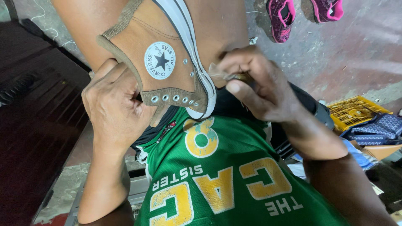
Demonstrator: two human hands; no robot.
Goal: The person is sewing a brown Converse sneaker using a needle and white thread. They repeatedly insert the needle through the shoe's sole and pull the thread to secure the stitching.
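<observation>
A person's left hand (115,104) clasps a tan high-top sneaker (167,58) braced on the knee, while the right hand (255,83) pinches a small tool (234,77) at the white sole edge, apparently mid-repair; steady, precise pressure looks needed.

Green jersey (234,184) (yellow lettering), bare arms
</observation>
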